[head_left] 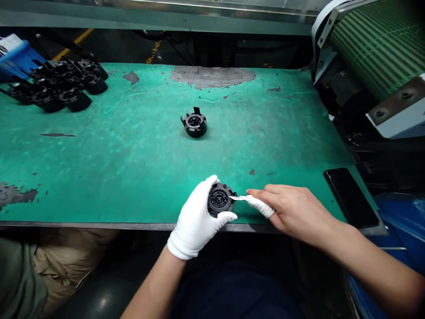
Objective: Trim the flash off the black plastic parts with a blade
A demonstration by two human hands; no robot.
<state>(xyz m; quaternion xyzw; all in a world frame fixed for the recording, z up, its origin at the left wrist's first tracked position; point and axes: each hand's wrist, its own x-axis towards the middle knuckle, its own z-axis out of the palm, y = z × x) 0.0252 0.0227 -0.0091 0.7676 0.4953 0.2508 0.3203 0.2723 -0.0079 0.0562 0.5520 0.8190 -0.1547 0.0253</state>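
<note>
Head view: with the white-gloved left hand [195, 217], grips a round black part [219, 199], closed along its left side and reaching round to its upper and lower edges. Holds it near the front edge of the green tabletop [133, 177], with its ribbed, ringed face turned up to the camera. With the right hand [294, 210], bare except for a white wrap on the thumb, pinches a small pointed blade [239, 198] closely between thumb and index finger. Points the blade leftward, with its tip over the right side of the part's face; cannot tell from this angle whether it touches there.

Farther back, near the middle of the tabletop, shows a second black part [195, 125], lying apart from both hands, with a tab standing up at its rear. At the far left, shows a cluster of black parts [71, 98] crowded together, just beside a blue bin [20, 60]. To the right, shows a dark phone [352, 197] lying flat, well apart from the blade, and, above it, a green conveyor belt [378, 44]. At lower left, includes the tan-clothed leg [66, 266] of another person.
</note>
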